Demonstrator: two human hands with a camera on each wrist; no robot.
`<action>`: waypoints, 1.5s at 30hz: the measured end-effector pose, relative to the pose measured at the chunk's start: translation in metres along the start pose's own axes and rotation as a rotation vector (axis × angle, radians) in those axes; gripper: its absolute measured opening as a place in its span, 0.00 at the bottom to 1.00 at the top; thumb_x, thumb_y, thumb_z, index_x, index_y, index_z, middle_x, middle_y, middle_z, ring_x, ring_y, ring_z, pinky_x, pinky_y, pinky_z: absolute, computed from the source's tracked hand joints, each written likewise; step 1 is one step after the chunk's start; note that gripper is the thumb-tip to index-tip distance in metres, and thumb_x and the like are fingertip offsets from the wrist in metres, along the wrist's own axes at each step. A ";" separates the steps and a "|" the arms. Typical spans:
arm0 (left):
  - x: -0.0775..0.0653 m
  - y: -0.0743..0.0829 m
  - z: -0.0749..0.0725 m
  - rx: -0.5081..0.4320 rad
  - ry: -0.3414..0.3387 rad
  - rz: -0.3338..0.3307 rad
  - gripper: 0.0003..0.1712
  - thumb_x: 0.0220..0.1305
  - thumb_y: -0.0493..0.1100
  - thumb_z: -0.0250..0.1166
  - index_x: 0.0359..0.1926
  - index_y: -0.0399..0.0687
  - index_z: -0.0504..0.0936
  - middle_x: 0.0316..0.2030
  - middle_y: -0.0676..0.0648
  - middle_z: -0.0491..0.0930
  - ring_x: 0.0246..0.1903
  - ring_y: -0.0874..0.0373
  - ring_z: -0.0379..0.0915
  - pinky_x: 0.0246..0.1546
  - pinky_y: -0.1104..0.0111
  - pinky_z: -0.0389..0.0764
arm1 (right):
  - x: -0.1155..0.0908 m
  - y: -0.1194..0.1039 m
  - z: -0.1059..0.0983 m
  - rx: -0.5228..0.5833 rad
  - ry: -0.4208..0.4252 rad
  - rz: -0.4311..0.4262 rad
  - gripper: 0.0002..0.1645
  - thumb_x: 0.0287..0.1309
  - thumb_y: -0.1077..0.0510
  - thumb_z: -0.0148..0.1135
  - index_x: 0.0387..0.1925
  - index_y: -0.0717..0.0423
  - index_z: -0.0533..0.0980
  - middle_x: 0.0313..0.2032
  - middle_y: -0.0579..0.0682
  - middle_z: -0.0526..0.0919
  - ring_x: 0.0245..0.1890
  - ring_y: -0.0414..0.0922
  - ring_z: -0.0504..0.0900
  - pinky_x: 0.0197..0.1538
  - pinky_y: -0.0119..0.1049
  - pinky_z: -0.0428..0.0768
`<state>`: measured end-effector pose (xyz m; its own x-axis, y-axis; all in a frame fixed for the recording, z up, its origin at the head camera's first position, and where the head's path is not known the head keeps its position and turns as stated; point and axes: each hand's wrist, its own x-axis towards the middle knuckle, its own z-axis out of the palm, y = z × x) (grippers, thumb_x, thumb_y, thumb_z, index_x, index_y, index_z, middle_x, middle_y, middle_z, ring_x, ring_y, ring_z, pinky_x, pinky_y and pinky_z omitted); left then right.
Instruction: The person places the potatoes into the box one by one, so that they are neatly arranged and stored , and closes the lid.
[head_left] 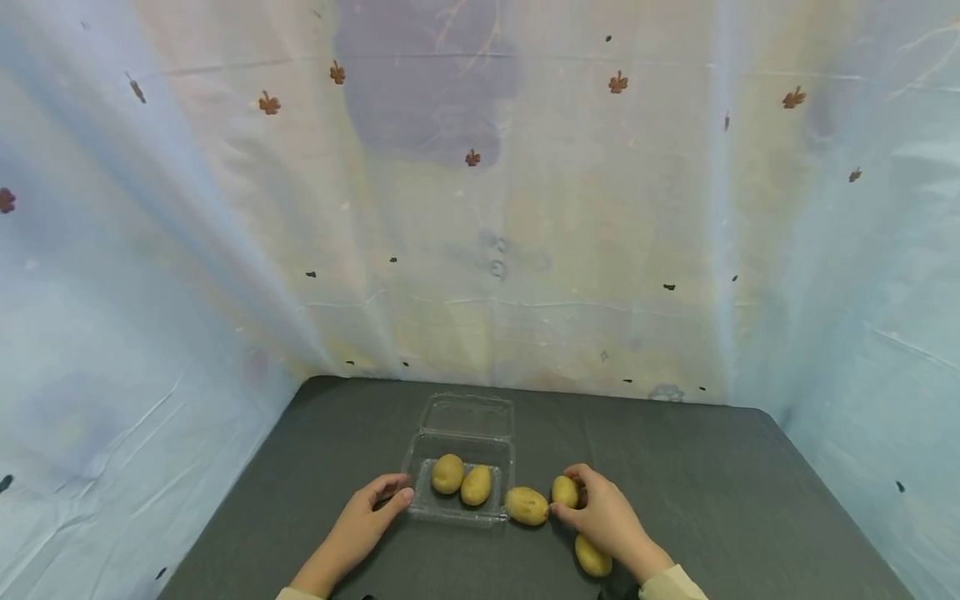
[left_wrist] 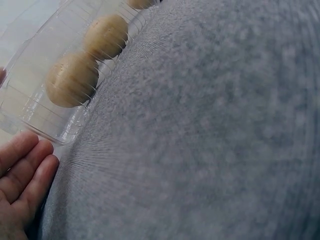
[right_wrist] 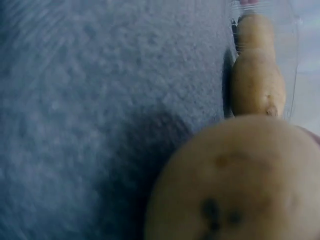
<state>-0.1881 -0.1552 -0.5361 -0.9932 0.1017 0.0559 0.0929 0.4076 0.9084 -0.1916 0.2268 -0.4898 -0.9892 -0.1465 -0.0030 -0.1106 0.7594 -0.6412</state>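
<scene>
A clear plastic clamshell box (head_left: 459,514) stands on the dark table with its lid tipped back. Inside it lie two potatoes, one rounder (head_left: 447,474) and one longer (head_left: 476,485). My left hand (head_left: 365,518) is at the box's left side, fingers loosely bent, fingertips (left_wrist: 46,146) at its lower edge. My right hand (head_left: 606,515) has its thumb and fingers around a small potato (head_left: 565,492). A bigger potato (head_left: 527,506) lies between that hand and the box. Under the right wrist sits another potato (head_left: 593,556); a potato (right_wrist: 240,185) hides most of the hand in the right wrist view.
The box's raised lid (head_left: 468,417) leans toward the back of the dark cloth-covered table (head_left: 675,467). Patterned sheeting (head_left: 480,208) hangs behind the table and along both sides.
</scene>
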 end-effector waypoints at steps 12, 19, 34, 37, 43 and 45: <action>0.003 0.002 0.001 -0.001 -0.019 -0.006 0.27 0.67 0.61 0.59 0.58 0.51 0.78 0.54 0.52 0.78 0.55 0.54 0.73 0.57 0.50 0.70 | -0.001 -0.007 -0.008 0.015 0.111 0.014 0.34 0.49 0.41 0.74 0.55 0.48 0.74 0.45 0.46 0.78 0.34 0.39 0.75 0.30 0.36 0.75; 0.003 0.003 0.000 -0.004 -0.018 -0.006 0.27 0.67 0.60 0.60 0.58 0.50 0.78 0.54 0.51 0.78 0.55 0.54 0.73 0.58 0.50 0.69 | 0.000 -0.019 -0.009 0.068 0.176 -0.025 0.35 0.49 0.40 0.74 0.57 0.47 0.74 0.42 0.43 0.78 0.31 0.41 0.73 0.28 0.35 0.72; 0.000 0.006 -0.003 -0.007 -0.033 -0.018 0.27 0.67 0.60 0.59 0.59 0.49 0.77 0.55 0.50 0.78 0.55 0.53 0.72 0.58 0.49 0.69 | 0.004 -0.052 0.003 0.153 0.146 -0.142 0.36 0.50 0.39 0.72 0.58 0.46 0.71 0.47 0.43 0.77 0.39 0.46 0.77 0.34 0.34 0.76; 0.000 0.005 -0.003 -0.005 -0.034 -0.023 0.27 0.67 0.60 0.59 0.59 0.49 0.77 0.54 0.50 0.78 0.55 0.53 0.72 0.58 0.48 0.69 | 0.007 -0.057 0.007 0.152 0.123 -0.171 0.36 0.51 0.39 0.71 0.59 0.47 0.71 0.47 0.41 0.77 0.41 0.45 0.78 0.37 0.35 0.77; 0.000 0.003 -0.003 0.004 -0.034 -0.025 0.27 0.67 0.60 0.59 0.59 0.49 0.77 0.55 0.50 0.78 0.55 0.53 0.72 0.58 0.48 0.69 | 0.013 -0.066 0.015 0.152 0.070 -0.220 0.36 0.55 0.40 0.69 0.60 0.50 0.70 0.45 0.41 0.76 0.44 0.46 0.76 0.41 0.41 0.77; 0.000 0.002 -0.003 0.006 -0.033 -0.024 0.27 0.67 0.61 0.58 0.59 0.50 0.77 0.55 0.50 0.78 0.55 0.53 0.72 0.58 0.49 0.69 | 0.016 -0.069 0.019 0.146 0.058 -0.221 0.36 0.55 0.40 0.69 0.61 0.49 0.70 0.46 0.41 0.76 0.45 0.47 0.75 0.43 0.42 0.77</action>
<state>-0.1881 -0.1575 -0.5330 -0.9923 0.1217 0.0207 0.0699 0.4155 0.9069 -0.1976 0.1606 -0.4602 -0.9470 -0.2585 0.1908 -0.3135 0.6130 -0.7253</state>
